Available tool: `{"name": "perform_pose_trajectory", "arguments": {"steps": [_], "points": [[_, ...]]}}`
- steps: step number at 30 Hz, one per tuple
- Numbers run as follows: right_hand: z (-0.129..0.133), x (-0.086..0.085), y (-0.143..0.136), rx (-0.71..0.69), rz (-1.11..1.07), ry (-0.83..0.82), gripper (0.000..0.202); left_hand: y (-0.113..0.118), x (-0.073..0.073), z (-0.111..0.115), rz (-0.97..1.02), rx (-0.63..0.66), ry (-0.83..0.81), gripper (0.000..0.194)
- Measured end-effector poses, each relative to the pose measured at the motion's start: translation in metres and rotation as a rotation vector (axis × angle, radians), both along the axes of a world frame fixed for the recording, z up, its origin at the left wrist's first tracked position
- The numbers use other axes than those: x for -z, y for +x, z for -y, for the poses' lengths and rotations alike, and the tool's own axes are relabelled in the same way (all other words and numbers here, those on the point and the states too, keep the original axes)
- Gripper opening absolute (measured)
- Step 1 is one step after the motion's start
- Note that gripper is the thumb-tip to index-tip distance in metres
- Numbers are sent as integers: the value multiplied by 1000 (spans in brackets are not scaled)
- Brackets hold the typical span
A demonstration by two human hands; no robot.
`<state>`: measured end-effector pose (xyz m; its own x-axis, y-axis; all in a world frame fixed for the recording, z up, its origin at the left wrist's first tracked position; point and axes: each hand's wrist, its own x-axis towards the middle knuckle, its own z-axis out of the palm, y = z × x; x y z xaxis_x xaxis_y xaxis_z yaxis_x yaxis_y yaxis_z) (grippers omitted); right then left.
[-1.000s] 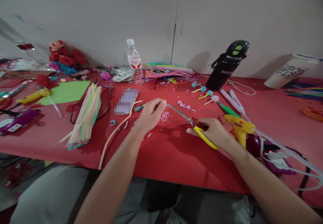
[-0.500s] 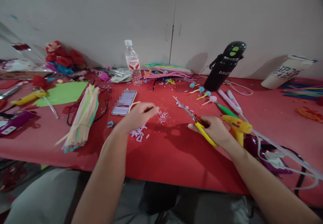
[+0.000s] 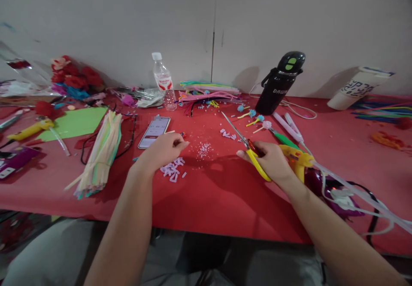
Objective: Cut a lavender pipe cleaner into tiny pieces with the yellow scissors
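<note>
My right hand is closed round the handles of yellow and red scissors, their blades pointing up and left over the red table. My left hand has its fingers curled together above the table, beside the phone; a thin pale strip and a small red and blue bit show by its fingers, and whether it grips them is unclear. Lilac cut pieces lie just below that hand. Between the hands are tiny pale crumbs, with more lilac pieces near the scissor blades.
A bundle of pale fuzzy stems lies left. Behind stand a plastic bottle and a black flask. Small pompom stems lie before the flask. A yellow glue gun and cords are beside my right forearm.
The view has shifted slightly right. My left hand has drawn back a little toward the phone, away from the crumbs. My right hand still holds the scissors.
</note>
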<state>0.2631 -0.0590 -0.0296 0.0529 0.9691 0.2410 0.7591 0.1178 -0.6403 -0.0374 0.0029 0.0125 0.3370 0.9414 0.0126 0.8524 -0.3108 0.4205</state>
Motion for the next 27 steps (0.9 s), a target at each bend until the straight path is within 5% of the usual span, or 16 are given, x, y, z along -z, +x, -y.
{"name": "perform_pose_trajectory", "arguments": {"steps": [5, 8, 13, 27], "points": [[-2, -4, 1, 36, -31, 40, 52, 47, -4, -5, -45, 143, -3, 47], [-3, -4, 3, 28, -77, 28, 50, 80, 1, -28, -15, 203, -29, 21], [-6, -3, 6, 41, -124, 26, 51, 122, 20, -70, -146, 168, 8, 19], [-5, -9, 3, 65, -112, 2, 52, 139, 34, -74, -203, 157, 27, 13]]}}
